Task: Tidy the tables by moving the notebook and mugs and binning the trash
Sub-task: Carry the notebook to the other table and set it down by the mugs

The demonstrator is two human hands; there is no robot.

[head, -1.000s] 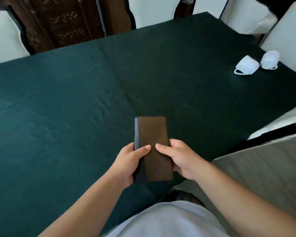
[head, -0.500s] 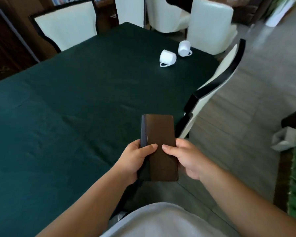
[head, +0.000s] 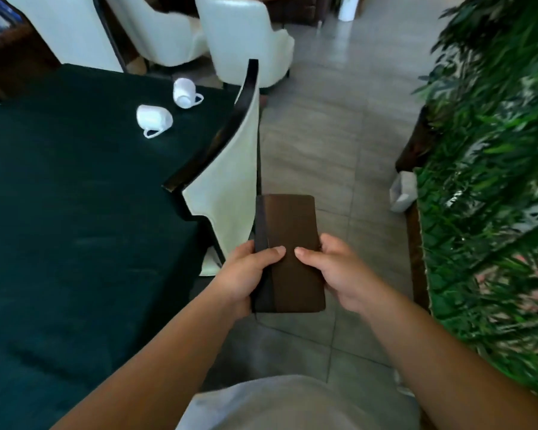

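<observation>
A closed brown notebook [head: 289,231] with a dark spine is held in front of my body, above the tiled floor. My left hand [head: 246,274] grips its left edge, thumb on the cover. My right hand [head: 336,268] grips its right edge the same way. Two white mugs lie on their sides on the dark green tablecloth [head: 75,197] at the far left: one mug [head: 153,118] nearer, the other mug [head: 184,93] further back by the table's corner.
A white chair with a dark frame [head: 230,162] stands between the table and me. More white chairs [head: 243,38] are behind the table. A green plant wall [head: 491,181] fills the right side, with a pale crumpled object [head: 402,192] on the floor at its base.
The view has swung right, away from the table. The notebook, held in both hands, has left the tabletop and now hangs over the floor. The plant wall has come into view.
</observation>
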